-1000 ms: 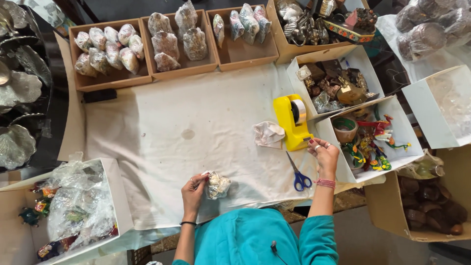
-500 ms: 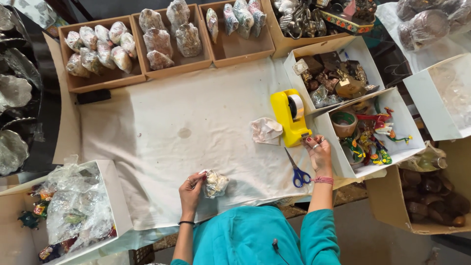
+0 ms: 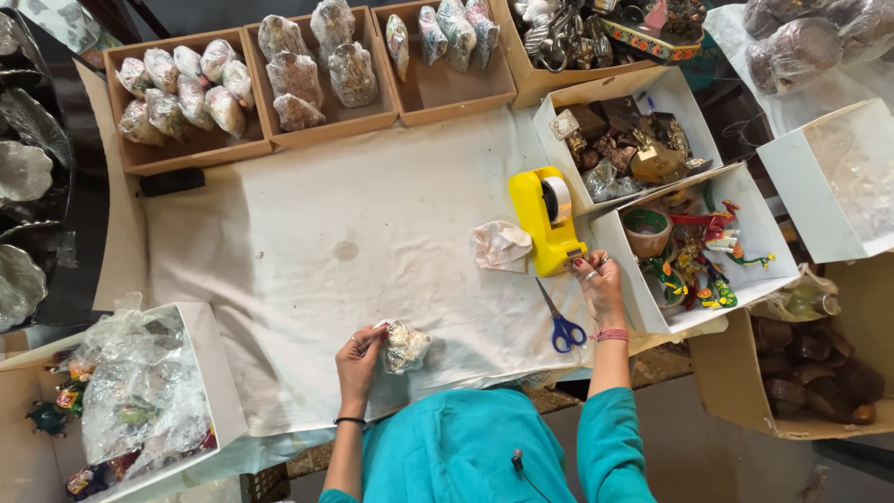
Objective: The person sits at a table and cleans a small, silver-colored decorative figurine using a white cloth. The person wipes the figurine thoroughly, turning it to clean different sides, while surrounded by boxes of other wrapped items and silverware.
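Head view, the only one I've got: my left hand (image 3: 358, 359) pinches a small wrapped bundle (image 3: 405, 346) at its left edge, fingers closed on the wrap. The bundle is a crinkly clear-plastic packet with something pale and gold-flecked inside, lumpy, roughly fist-shaped — it rests on the white cloth (image 3: 307, 233) at the near edge of the table, right in front of my teal top. My right hand (image 3: 599, 284) is up at the front tip of the yellow tape dispenser (image 3: 545, 219), fingertips bunched together at its cutter end; I can't tell whether they actually pinch a strip of tape, too small to see. Blue-handled scissors (image 3: 559, 321) lie on the cloth just left of that wrist, blades pointing away from me. A crumpled white scrap of paper (image 3: 500, 245) sits just beside the dispenser's left side. Right of the hand, a white box (image 3: 643, 307) holds colourful painted figurines and a small round bowl. Behind it another white box (image 3: 559, 102) holds dark brownish pieces. Along the far edge — three brown cardboard trays (image 3: 205, 149) with already wrapped bundles of the same look. Near left, a white box (image 3: 219, 373) stuffed with clear plastic bags.
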